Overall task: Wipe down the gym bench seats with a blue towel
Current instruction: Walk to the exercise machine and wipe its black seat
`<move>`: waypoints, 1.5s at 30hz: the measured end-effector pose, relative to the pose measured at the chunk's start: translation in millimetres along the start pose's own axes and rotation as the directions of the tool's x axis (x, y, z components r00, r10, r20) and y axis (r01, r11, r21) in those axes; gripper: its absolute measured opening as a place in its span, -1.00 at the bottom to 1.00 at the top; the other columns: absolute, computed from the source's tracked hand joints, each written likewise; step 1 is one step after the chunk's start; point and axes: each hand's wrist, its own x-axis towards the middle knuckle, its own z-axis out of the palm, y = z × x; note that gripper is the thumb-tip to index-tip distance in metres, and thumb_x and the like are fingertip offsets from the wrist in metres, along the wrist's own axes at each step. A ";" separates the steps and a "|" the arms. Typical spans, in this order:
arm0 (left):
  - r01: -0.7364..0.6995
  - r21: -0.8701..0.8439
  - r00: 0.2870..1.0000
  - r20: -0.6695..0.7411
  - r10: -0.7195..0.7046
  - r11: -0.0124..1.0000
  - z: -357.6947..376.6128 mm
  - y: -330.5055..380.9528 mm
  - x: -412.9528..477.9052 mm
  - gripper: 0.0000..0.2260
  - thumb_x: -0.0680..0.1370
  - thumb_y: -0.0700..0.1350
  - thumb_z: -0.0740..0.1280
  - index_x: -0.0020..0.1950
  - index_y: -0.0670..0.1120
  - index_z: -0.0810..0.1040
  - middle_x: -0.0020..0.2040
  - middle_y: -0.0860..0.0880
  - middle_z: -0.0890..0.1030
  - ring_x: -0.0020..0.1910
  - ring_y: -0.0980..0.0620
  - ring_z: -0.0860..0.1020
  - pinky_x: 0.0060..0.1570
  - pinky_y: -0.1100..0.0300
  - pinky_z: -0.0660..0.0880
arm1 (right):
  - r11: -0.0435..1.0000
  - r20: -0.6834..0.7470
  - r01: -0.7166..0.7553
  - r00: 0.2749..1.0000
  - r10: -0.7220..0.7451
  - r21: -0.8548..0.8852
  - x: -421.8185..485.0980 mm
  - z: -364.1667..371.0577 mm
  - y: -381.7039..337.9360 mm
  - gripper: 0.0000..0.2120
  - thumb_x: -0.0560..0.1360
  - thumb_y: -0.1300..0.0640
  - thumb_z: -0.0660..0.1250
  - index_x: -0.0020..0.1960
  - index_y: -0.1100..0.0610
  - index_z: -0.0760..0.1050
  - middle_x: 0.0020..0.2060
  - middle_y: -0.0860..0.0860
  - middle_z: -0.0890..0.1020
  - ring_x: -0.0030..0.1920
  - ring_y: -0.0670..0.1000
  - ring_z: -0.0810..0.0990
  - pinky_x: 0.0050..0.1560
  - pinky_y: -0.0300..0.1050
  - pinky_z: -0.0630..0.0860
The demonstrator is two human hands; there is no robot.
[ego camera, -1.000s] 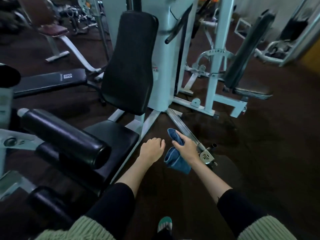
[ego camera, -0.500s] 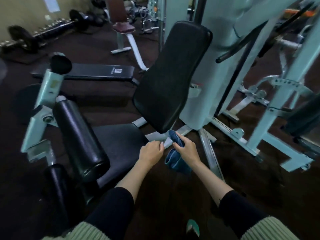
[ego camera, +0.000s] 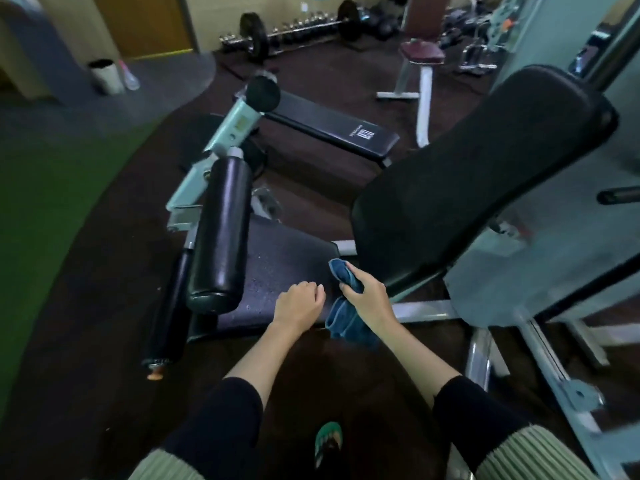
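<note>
While my right hand (ego camera: 369,299) clamps the towel (ego camera: 341,320), hiding its middle, my left hand (ego camera: 299,304) hovers loosely curled, empty, over the seat (ego camera: 277,258).

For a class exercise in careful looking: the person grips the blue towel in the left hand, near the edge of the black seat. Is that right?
Not quite. The head view shows the right hand gripping the towel, near the edge of the seat. The left hand holds nothing, its fingers loosely curled.
</note>
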 end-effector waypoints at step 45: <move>0.479 0.017 0.659 -0.668 -0.346 0.878 191.3 -209.6 82.1 -0.62 0.56 0.00 0.05 0.12 -0.12 0.59 0.06 -0.03 0.64 0.10 -0.02 0.57 0.24 0.01 0.42 | 0.615 0.485 0.786 0.514 -0.708 0.065 209.9 270.3 120.8 -0.47 0.49 0.20 0.35 0.43 0.00 0.33 0.38 0.00 0.42 0.32 0.11 0.42 0.27 0.03 0.42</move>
